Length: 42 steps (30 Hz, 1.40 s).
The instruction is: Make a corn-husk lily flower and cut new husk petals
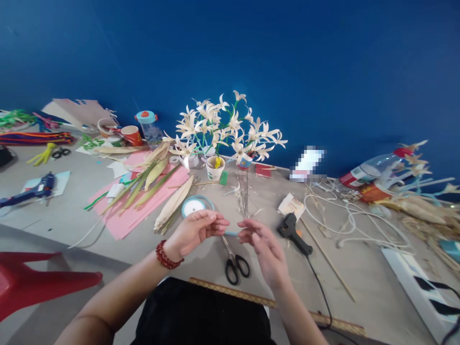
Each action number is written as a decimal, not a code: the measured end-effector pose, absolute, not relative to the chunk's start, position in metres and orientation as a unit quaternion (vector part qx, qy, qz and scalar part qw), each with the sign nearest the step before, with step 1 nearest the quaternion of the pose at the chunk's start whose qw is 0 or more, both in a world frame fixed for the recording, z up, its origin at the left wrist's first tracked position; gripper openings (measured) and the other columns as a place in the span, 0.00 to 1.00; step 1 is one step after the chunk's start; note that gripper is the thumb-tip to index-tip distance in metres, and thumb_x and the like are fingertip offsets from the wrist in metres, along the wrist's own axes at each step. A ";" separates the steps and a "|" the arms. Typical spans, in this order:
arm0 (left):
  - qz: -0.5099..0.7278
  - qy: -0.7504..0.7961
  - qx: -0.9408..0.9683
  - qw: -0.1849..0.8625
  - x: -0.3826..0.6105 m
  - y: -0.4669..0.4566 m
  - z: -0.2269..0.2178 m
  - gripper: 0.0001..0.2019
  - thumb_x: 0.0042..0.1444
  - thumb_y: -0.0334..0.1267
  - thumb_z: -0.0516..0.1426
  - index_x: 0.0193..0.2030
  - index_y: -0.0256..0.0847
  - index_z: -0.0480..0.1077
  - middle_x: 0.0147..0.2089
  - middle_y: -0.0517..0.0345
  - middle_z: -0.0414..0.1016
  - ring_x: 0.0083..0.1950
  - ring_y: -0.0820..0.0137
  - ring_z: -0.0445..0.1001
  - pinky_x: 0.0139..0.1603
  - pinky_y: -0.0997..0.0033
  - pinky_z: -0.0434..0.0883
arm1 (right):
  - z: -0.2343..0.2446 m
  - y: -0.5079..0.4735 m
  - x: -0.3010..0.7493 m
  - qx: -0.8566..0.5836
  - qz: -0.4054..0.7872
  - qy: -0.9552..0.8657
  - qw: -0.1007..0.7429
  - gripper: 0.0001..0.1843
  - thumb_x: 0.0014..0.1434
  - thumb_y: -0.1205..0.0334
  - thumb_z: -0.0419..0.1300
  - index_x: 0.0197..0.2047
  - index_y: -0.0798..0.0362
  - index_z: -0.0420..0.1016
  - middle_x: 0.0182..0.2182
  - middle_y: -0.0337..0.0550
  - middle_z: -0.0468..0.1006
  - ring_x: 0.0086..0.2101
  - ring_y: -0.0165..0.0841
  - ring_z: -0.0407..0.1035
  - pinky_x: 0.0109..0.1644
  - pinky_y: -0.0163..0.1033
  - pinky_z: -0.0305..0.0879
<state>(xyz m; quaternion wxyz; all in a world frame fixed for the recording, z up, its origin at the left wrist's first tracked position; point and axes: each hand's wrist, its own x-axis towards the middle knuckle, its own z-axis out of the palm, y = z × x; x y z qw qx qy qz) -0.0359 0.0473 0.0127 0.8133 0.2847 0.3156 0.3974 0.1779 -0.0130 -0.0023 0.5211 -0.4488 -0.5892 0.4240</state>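
Observation:
My left hand (197, 231), with a red bead bracelet at the wrist, is closed in a pinch on one end of a thin light-blue strip (232, 233). My right hand (261, 245) faces it, its fingers curled and pinching the other end of that strip. Both hands hover above black-handled scissors (234, 261) lying on the grey table (359, 278). A roll of light-blue tape (194, 205) lies just behind my left hand.
A black glue gun (293, 232) with its cord lies right of my hands, a blue glue gun (32, 190) far left. White paper flowers (224, 129) stand in cups at the back. Pink paper (132, 211), husk leaves, a wooden ruler (251, 297), white cable and a red stool (32, 282) surround me.

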 end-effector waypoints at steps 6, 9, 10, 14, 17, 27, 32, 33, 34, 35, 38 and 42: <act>0.362 0.260 0.263 0.855 -0.027 0.043 0.010 0.13 0.63 0.37 0.57 0.49 0.30 0.76 0.49 0.39 0.81 0.49 0.61 0.80 0.55 0.60 0.71 | 0.012 -0.009 0.161 -0.481 0.126 -0.745 0.445 0.22 0.63 0.65 0.58 0.60 0.46 0.67 0.53 0.51 0.74 0.54 0.45 0.68 0.59 0.55 0.66; 0.357 0.231 0.257 0.868 -0.023 0.040 0.009 0.12 0.64 0.37 0.56 0.49 0.33 0.76 0.50 0.41 0.81 0.52 0.59 0.79 0.55 0.59 0.70 | 0.013 -0.001 0.156 -0.475 0.100 -0.770 0.415 0.23 0.64 0.66 0.57 0.61 0.46 0.67 0.55 0.51 0.72 0.56 0.45 0.67 0.58 0.54 0.67; 0.352 0.224 0.251 0.874 -0.023 0.040 0.009 0.13 0.64 0.38 0.55 0.48 0.34 0.76 0.50 0.41 0.80 0.52 0.59 0.78 0.55 0.59 0.70 | 0.013 0.002 0.155 -0.473 0.097 -0.773 0.410 0.22 0.64 0.67 0.57 0.60 0.46 0.68 0.55 0.51 0.72 0.55 0.45 0.67 0.57 0.54 0.67; 0.320 0.196 0.205 0.904 -0.022 0.038 0.015 0.26 0.66 0.53 0.48 0.49 0.33 0.76 0.47 0.42 0.80 0.49 0.61 0.77 0.54 0.59 0.69 | 0.010 0.011 0.154 -0.465 0.099 -0.766 0.432 0.15 0.63 0.68 0.59 0.53 0.47 0.75 0.52 0.51 0.75 0.52 0.43 0.69 0.54 0.53 0.69; 0.317 0.180 0.186 0.912 -0.022 0.036 0.019 0.33 0.65 0.60 0.44 0.52 0.31 0.74 0.48 0.41 0.79 0.51 0.61 0.76 0.58 0.58 0.67 | 0.010 0.011 0.154 -0.461 0.147 -0.739 0.469 0.13 0.63 0.67 0.61 0.50 0.46 0.78 0.49 0.49 0.78 0.49 0.42 0.72 0.52 0.51 0.71; 0.365 0.168 0.328 0.855 -0.017 0.021 0.013 0.37 0.62 0.65 0.43 0.65 0.37 0.65 0.63 0.36 0.70 0.63 0.52 0.68 0.63 0.48 0.60 | 0.008 0.000 0.155 -0.503 0.242 -0.659 0.505 0.08 0.63 0.66 0.60 0.41 0.48 0.81 0.46 0.49 0.78 0.48 0.41 0.73 0.52 0.48 0.72; 0.397 0.143 0.374 0.826 -0.016 0.017 0.010 0.43 0.58 0.68 0.45 0.73 0.44 0.47 0.60 0.37 0.73 0.61 0.52 0.70 0.63 0.45 0.58 | 0.013 -0.003 0.158 -0.499 0.207 -0.686 0.487 0.09 0.63 0.67 0.59 0.43 0.47 0.80 0.47 0.48 0.78 0.49 0.42 0.72 0.53 0.51 0.69; 0.397 0.136 0.371 0.829 -0.016 0.017 0.009 0.44 0.57 0.68 0.44 0.74 0.44 0.45 0.59 0.37 0.73 0.60 0.52 0.71 0.63 0.45 0.58 | 0.014 -0.003 0.157 -0.491 0.184 -0.698 0.487 0.09 0.63 0.67 0.59 0.42 0.46 0.80 0.47 0.47 0.78 0.49 0.42 0.71 0.54 0.53 0.68; 0.395 0.133 0.365 0.833 -0.016 0.016 0.009 0.44 0.57 0.69 0.44 0.74 0.44 0.44 0.59 0.37 0.74 0.60 0.52 0.71 0.63 0.45 0.58 | 0.016 -0.004 0.155 -0.483 0.163 -0.710 0.486 0.09 0.63 0.68 0.59 0.42 0.46 0.80 0.46 0.46 0.79 0.49 0.42 0.71 0.55 0.55 0.67; 0.392 0.134 0.357 0.837 -0.016 0.016 0.009 0.44 0.57 0.69 0.43 0.74 0.44 0.45 0.60 0.37 0.73 0.60 0.52 0.71 0.63 0.46 0.58 | 0.017 -0.005 0.152 -0.473 0.146 -0.722 0.482 0.10 0.63 0.68 0.60 0.42 0.45 0.79 0.46 0.45 0.80 0.49 0.42 0.70 0.57 0.56 0.65; 0.389 0.151 0.331 0.846 -0.016 0.015 0.010 0.42 0.57 0.69 0.43 0.72 0.48 0.51 0.67 0.41 0.65 0.64 0.53 0.67 0.65 0.49 0.57 | 0.020 -0.006 0.144 -0.459 0.109 -0.755 0.456 0.09 0.62 0.67 0.61 0.42 0.44 0.79 0.44 0.42 0.82 0.49 0.43 0.70 0.62 0.61 0.58; 0.378 0.151 0.322 0.854 -0.015 0.014 0.010 0.41 0.57 0.69 0.43 0.72 0.51 0.53 0.71 0.45 0.59 0.67 0.54 0.63 0.66 0.51 0.56 | 0.022 -0.004 0.138 -0.468 0.096 -0.772 0.419 0.06 0.62 0.65 0.62 0.41 0.43 0.78 0.42 0.40 0.83 0.48 0.42 0.70 0.66 0.63 0.49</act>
